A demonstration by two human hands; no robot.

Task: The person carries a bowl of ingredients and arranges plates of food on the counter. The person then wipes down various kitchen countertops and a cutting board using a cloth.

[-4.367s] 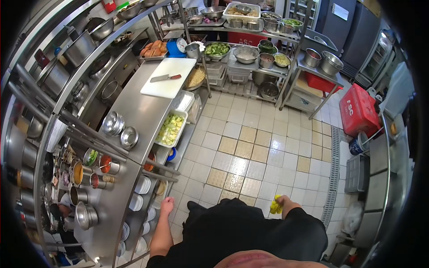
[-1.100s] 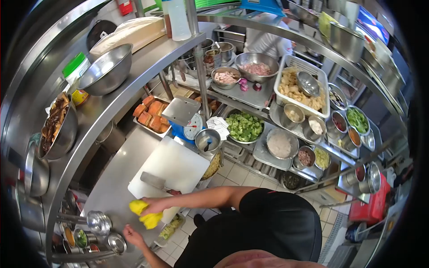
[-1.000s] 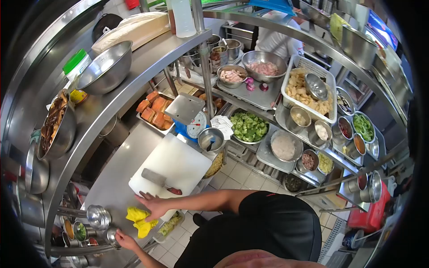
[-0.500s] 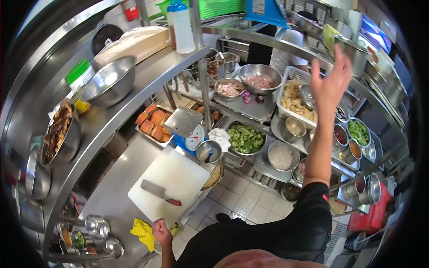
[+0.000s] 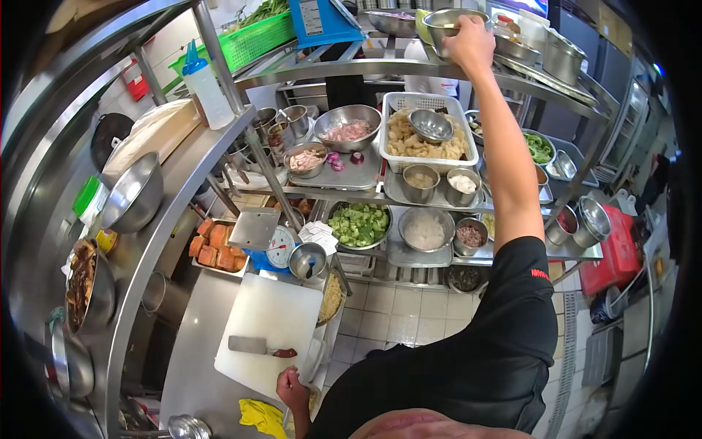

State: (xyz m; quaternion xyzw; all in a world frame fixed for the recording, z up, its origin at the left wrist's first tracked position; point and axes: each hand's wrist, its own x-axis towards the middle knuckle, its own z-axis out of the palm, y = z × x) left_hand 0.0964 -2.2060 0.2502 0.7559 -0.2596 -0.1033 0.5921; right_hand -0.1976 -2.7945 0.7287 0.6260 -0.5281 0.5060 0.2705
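My right hand [image 5: 470, 45] is raised to the upper shelf, its fingers hooked over the rim of a steel pot [image 5: 435, 31]. Part of the pot is behind the hand. My left hand [image 5: 293, 391] hangs low with curled fingers by the near edge of a white cutting board [image 5: 256, 313]; nothing shows in it. Flat on the board lies a cleaver [image 5: 248, 344], its dark red handle pointing toward my left hand. A yellow cloth [image 5: 262, 417] rests on the steel counter just left of that hand.
Behind the board stand a scale [image 5: 279, 247] and a tray of browned meat blocks [image 5: 218, 245]. The middle rack bears a white basket [image 5: 390, 165] of pale food and a bowl of chopped greens [image 5: 360, 225]. A metal shelf edge [image 5: 351, 72] crosses below my right hand.
My right hand has gone from open in the air to gripping the pot's rim. The view has swung right. My left hand stays low by the board.
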